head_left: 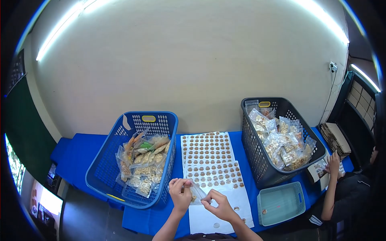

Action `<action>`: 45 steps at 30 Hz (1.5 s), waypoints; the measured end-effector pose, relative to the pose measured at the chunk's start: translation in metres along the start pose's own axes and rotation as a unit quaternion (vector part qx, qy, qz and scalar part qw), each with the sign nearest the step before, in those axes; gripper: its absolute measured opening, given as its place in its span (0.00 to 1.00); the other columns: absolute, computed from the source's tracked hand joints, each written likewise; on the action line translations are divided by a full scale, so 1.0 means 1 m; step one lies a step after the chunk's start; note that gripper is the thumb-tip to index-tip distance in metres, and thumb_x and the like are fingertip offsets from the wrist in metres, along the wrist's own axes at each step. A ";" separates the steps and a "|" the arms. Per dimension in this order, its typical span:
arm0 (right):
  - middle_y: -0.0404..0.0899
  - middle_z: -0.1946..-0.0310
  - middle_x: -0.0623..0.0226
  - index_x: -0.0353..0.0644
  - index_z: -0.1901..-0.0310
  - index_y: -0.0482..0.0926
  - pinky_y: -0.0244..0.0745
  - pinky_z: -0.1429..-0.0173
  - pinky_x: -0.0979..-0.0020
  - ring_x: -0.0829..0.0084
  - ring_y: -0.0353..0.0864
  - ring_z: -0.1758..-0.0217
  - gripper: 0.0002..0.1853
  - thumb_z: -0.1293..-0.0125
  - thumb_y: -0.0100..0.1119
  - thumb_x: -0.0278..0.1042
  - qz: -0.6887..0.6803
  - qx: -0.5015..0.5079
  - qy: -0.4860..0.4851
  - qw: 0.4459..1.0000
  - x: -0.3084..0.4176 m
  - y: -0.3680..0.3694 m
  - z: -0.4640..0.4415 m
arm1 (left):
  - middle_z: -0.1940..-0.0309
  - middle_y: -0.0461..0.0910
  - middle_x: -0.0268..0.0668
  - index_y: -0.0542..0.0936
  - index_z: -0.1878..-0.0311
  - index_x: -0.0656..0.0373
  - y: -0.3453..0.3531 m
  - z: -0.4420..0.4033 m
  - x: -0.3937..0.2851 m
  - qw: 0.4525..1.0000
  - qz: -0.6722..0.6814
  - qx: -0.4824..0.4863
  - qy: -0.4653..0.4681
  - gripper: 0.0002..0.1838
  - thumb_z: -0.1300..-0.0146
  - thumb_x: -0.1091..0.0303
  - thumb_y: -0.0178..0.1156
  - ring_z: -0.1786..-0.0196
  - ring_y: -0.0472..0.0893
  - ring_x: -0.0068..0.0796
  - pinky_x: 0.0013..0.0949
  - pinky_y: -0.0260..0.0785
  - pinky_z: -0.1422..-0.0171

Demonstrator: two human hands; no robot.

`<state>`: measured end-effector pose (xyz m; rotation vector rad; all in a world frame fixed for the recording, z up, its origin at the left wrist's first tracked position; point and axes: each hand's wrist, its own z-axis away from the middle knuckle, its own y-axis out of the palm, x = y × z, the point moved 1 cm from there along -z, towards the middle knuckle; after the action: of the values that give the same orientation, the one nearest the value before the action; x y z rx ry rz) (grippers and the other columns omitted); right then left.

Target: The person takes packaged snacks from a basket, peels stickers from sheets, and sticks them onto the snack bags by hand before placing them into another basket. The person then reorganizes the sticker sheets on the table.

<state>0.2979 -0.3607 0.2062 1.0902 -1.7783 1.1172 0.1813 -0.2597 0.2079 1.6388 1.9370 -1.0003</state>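
A small clear plastic bag with some pale pieces inside is held between my two hands, over the sticker sheets. My left hand pinches its upper left side. The fingers of my right hand are closed on its right edge. Beneath them lies a white sheet, mostly bare, with a few round stickers left on it. Farther back are more sheets covered in rows of round brown stickers. Whether a sticker is in my fingers is too small to tell.
To the left stands a blue basket with filled snack bags. On the right, a dark grey basket holds many more. In front of it sits a teal tray. A co-worker's hand is at a cardboard box.
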 end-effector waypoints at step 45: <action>0.77 0.57 0.64 0.34 0.48 0.70 0.67 0.47 0.73 0.75 0.74 0.53 0.21 0.42 0.59 0.33 -0.319 0.061 0.289 0.900 -0.057 0.029 0.029 | 0.47 0.70 0.42 0.64 0.43 0.66 -0.027 0.036 0.021 0.829 0.382 0.217 -0.344 0.25 0.41 0.67 0.57 0.48 0.72 0.29 0.32 0.66 0.43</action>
<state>0.2864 -0.3653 0.1365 1.1398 -0.8028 0.9942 0.1453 -0.2734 0.1767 1.6916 0.5086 -1.4360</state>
